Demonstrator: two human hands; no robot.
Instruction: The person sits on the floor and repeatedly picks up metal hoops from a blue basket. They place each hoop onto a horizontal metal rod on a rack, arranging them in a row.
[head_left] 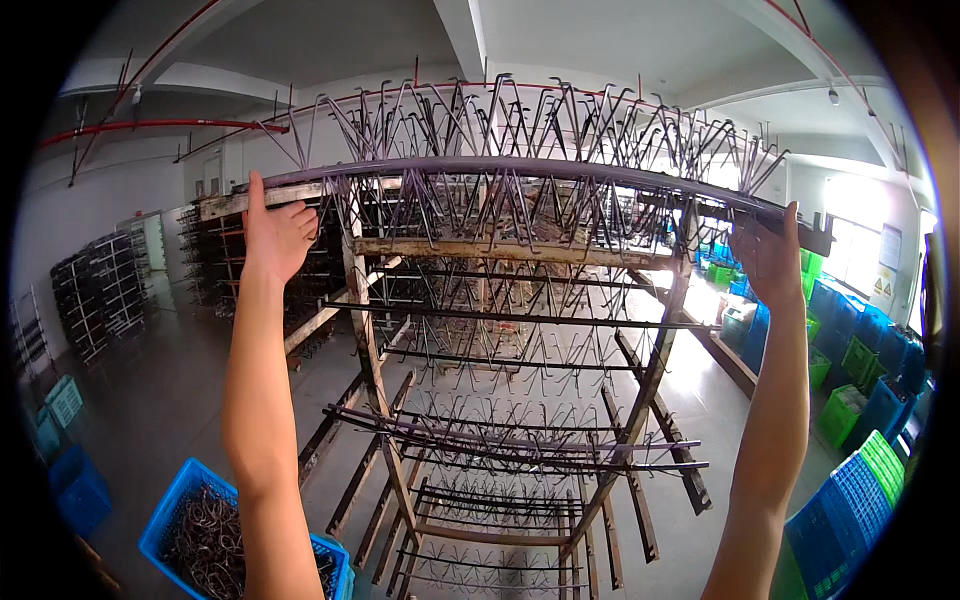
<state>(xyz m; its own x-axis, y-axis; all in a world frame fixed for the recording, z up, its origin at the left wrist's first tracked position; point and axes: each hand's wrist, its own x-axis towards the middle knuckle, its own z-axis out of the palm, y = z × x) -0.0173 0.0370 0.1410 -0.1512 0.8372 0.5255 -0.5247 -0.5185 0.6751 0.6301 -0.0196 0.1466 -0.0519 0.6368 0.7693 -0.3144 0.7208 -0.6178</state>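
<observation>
A long dark bar (480, 165) stretches across the top of a metal rack at about head height. Many thin bent hooks (510, 120) stick up and down from it. My left hand (278, 232) is at its left end, thumb pointing up and fingers curled just below the bar. At the right end, my right hand (768, 258) grips with the thumb up on the near side; its other fingers are partly hidden in shadow. Both arms are raised and stretched forward. Under the bar, the worn rack (515, 250) carries more hooked bars (520, 318) on lower levels.
A blue crate (165, 515) of dark metal pieces stands at the lower left. Loaded racks (95, 295) stand farther back on the left. Blue and green crates (850, 370) line the right side, near a bright window (855, 230). Rack arms jut towards me.
</observation>
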